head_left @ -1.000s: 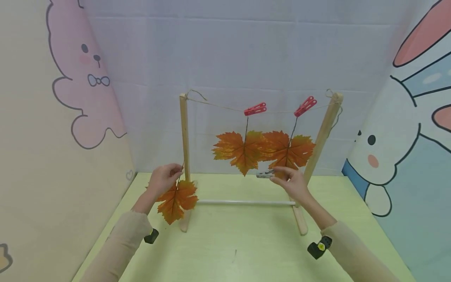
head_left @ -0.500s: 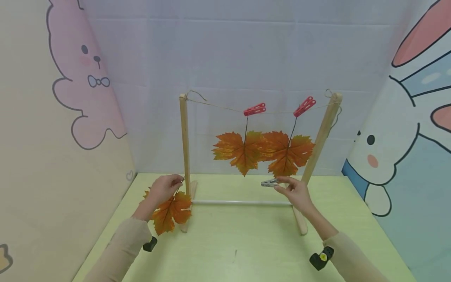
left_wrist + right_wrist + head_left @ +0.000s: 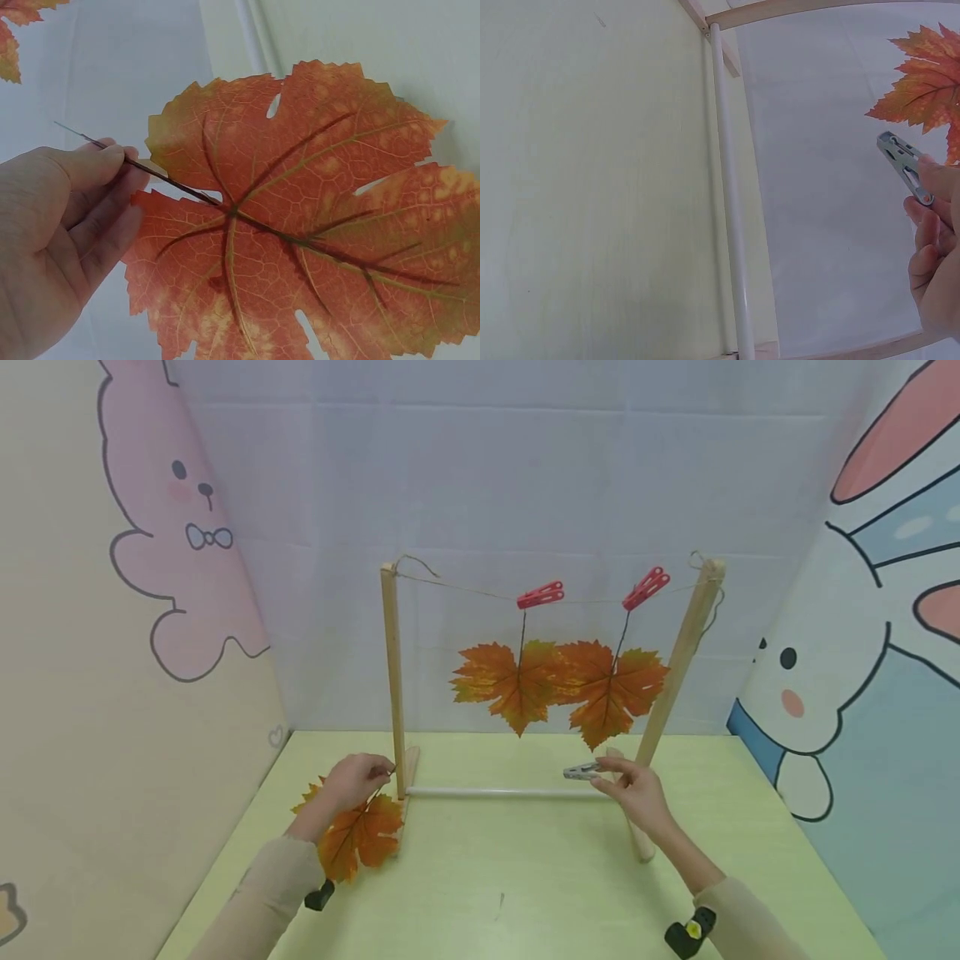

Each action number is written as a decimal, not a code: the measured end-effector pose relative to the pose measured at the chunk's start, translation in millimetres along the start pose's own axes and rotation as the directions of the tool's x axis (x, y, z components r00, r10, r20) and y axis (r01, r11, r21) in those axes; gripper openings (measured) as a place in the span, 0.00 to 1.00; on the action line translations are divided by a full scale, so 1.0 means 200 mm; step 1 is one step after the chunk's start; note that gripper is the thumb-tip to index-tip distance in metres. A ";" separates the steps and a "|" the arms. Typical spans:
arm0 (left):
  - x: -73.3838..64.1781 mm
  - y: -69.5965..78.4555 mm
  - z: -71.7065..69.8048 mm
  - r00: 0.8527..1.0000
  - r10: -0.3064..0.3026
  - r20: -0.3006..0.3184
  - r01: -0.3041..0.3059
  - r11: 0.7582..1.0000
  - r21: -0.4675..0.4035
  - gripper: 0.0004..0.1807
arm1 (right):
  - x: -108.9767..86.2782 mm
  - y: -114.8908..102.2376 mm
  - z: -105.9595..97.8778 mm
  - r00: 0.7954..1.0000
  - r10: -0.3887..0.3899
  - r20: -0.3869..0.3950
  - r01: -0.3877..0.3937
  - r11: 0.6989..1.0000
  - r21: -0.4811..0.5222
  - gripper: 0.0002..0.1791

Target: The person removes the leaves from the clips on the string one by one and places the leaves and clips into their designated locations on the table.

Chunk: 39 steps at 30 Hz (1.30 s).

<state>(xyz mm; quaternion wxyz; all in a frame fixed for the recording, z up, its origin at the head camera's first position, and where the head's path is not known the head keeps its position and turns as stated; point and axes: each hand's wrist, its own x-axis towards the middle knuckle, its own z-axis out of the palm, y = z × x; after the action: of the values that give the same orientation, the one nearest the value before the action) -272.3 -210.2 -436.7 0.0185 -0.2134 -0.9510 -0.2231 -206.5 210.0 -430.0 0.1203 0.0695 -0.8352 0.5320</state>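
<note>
My left hand (image 3: 357,781) pinches the dark stem of an orange artificial maple leaf (image 3: 300,217) between thumb and fingers, and the leaf hangs below it beside the left post. My right hand (image 3: 637,789) holds a grey clothespin (image 3: 904,166) by its handle end, its tip pointing left, above the white crossbar. Higher up, a thin string (image 3: 465,587) runs between two wooden posts. Two red clothespins (image 3: 540,595) on it hold two more orange leaves (image 3: 517,681) by their stems; these leaves overlap at their edges.
The wooden stand has a left post (image 3: 393,685), a right post (image 3: 678,668) and a low white crossbar (image 3: 510,792). It stands on a pale green table (image 3: 480,860). A white curtain hangs behind, with cartoon-printed panels at both sides.
Both hands have come down, the left with its leaf and the right with the grey clothespin. The right hand has also shifted slightly right. The hanging leaves stay in place.
</note>
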 end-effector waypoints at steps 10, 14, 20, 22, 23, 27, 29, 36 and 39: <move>-0.02 -0.02 0.09 0.996 0.003 0.086 0.002 0.998 -0.058 0.05 | -0.05 0.05 0.02 0.998 0.055 -0.009 -0.055 0.998 -0.025 0.16; -0.04 -0.04 0.11 0.991 -0.006 0.135 0.021 0.994 -0.107 0.05 | -0.07 0.09 0.03 0.997 0.077 -0.006 -0.077 0.997 -0.001 0.16; -0.05 -0.06 0.14 0.979 0.001 0.206 0.055 0.963 -0.263 0.07 | -0.06 0.24 0.04 0.994 0.105 0.022 -0.106 0.994 0.017 0.18; -0.06 -0.08 0.16 0.973 0.000 0.231 0.076 0.945 -0.318 0.08 | -0.06 0.29 0.04 0.994 0.110 0.017 -0.110 0.994 -0.003 0.18; -0.06 -0.08 0.16 0.970 0.003 0.241 0.081 0.938 -0.338 0.09 | -0.07 0.30 0.04 0.994 0.109 0.014 -0.108 0.994 -0.015 0.18; -0.08 -0.11 0.20 0.965 -0.003 0.263 0.109 0.915 -0.389 0.11 | -0.08 0.34 0.05 0.997 0.082 -0.001 -0.082 0.996 -0.035 0.18; -0.08 -0.12 0.21 0.964 -0.005 0.266 0.115 0.909 -0.401 0.11 | -0.09 0.35 0.05 0.997 0.077 -0.005 -0.077 0.997 -0.031 0.17; -0.09 -0.17 0.26 0.967 0.006 0.255 0.109 0.894 -0.435 0.11 | -0.11 0.39 0.05 0.996 0.089 -0.010 -0.089 0.995 -0.041 0.17; -0.10 -0.18 0.29 0.970 -0.006 0.242 0.110 0.902 -0.418 0.10 | -0.11 0.41 0.06 0.996 0.086 -0.015 -0.087 0.995 -0.057 0.16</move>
<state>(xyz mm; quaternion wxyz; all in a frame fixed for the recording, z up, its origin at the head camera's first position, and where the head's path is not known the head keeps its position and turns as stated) -266.4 -222.5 -506.0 -0.1480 -0.2085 -0.8801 -0.4002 -205.9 233.5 -511.9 0.1042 0.0264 -0.8518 0.5127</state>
